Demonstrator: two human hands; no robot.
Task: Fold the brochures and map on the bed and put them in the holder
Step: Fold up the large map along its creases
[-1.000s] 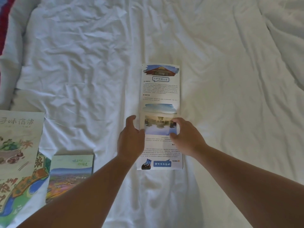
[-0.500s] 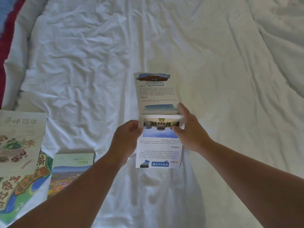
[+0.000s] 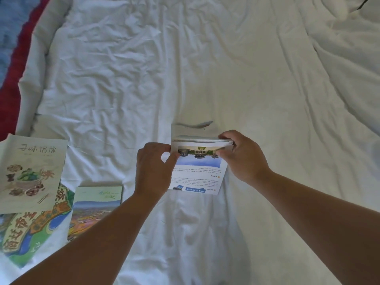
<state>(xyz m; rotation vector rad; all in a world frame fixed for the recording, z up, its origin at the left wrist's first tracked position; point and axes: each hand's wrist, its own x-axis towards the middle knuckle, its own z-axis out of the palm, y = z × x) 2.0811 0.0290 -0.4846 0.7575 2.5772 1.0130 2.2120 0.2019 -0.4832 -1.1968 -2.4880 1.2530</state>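
Both hands, left hand [image 3: 153, 167] and right hand [image 3: 240, 155], pinch the half-folded brochure [image 3: 197, 169] on the bed [image 3: 205, 79]

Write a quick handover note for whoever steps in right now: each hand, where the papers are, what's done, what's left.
Left hand pinches the left edge of the blue brochure; right hand pinches its right edge at the fold.
Far panel lifted over the near one, crease not pressed.
On the bed, left side: food leaflet over a colourful sheet, likely the map; small green brochure beside them.
Holder not in view.
Left: finish this fold, fold the rest, load the holder.
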